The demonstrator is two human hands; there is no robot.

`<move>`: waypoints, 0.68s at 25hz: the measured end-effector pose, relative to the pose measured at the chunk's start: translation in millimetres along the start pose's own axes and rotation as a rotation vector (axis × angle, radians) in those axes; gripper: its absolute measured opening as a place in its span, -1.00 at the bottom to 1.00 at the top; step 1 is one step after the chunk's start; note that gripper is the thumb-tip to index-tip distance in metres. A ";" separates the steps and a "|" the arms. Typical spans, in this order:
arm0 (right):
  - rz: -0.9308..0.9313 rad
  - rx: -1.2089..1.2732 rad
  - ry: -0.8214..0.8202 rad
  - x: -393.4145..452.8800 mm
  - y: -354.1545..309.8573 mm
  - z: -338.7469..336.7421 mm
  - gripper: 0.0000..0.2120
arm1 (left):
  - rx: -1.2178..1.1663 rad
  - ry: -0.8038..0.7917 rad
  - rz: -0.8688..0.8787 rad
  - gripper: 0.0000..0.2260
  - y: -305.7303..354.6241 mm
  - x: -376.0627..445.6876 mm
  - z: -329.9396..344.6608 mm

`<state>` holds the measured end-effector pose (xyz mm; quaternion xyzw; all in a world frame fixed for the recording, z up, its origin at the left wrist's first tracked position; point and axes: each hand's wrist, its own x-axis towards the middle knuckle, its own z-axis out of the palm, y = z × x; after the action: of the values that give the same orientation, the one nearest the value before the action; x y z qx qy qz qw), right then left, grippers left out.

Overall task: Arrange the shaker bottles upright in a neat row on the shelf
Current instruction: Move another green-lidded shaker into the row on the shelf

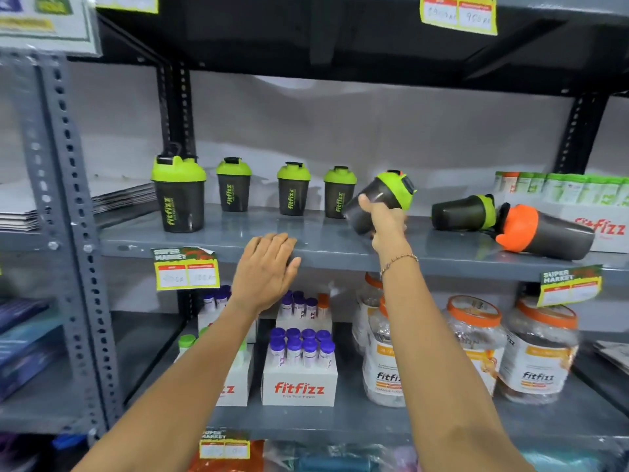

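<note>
Several dark shaker bottles with green lids stand upright in a row on the grey shelf (pixel 218 238), from a large one (pixel 179 194) at the left to a small one (pixel 338 192). My right hand (pixel 386 221) grips another green-lidded shaker (pixel 384 195), tilted with its lid up and to the right, just above the shelf. To the right, a green-lidded shaker (pixel 463 212) and an orange-lidded shaker (pixel 544 231) lie on their sides. My left hand (pixel 267 267) rests flat on the shelf's front edge, fingers apart, holding nothing.
A white Fitfizz box (pixel 609 229) with green tubes stands at the shelf's right end. Yellow price tags (pixel 186 272) hang from the shelf edge. Below are boxes of purple-capped tubes (pixel 299 366) and orange-lidded jars (pixel 537 352). Perforated steel uprights (pixel 73 206) frame the left side.
</note>
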<state>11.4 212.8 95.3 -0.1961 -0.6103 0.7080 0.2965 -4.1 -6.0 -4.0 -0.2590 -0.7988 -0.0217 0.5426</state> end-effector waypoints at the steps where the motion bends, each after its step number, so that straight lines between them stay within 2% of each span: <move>1: -0.040 0.006 -0.112 -1.2 3.2 9.2 0.01 | -0.007 -0.042 0.010 -0.58 -2.3 -0.6 -1.4; 3: -0.116 -0.071 -0.293 32.4 30.2 38.0 0.14 | -0.025 -0.089 -0.028 -0.58 -18.9 -5.6 -8.0; 4: -0.136 -0.114 -0.329 45.5 41.2 52.4 0.24 | -0.024 -0.097 -0.051 -0.59 -30.5 -9.6 -12.2; 5: -0.138 -0.130 -0.376 37.9 43.8 64.3 0.32 | -0.011 -0.098 -0.056 -0.60 -42.3 -13.6 -16.0; 6: -0.173 -0.107 -0.409 18.6 36.5 69.1 0.32 | 0.014 -0.101 -0.047 -0.61 -51.0 -17.1 -19.4; 9: -0.140 -0.104 -0.478 -65.1 6.2 79.6 -0.16 | 0.091 -0.100 -0.040 -0.62 -54.8 -19.0 -24.4; 10: -0.135 -0.112 -0.484 -73.9 5.1 85.8 -0.26 | 0.089 -0.095 -0.041 -0.63 -56.7 -18.6 -26.0; 11: -0.144 -0.118 -0.488 -75.0 6.6 92.1 -0.28 | 0.080 -0.086 -0.036 -0.63 -59.9 -19.0 -26.8; 17: -0.160 -0.175 -0.528 -85.0 18.8 124.2 -0.14 | -0.014 -0.069 -0.055 -0.62 -112.4 -37.9 -37.7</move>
<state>-7.9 62.4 91.9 0.0186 -0.7387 0.6535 0.1642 -10.5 -130.0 6.0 -0.2415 -0.8237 -0.0331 0.5120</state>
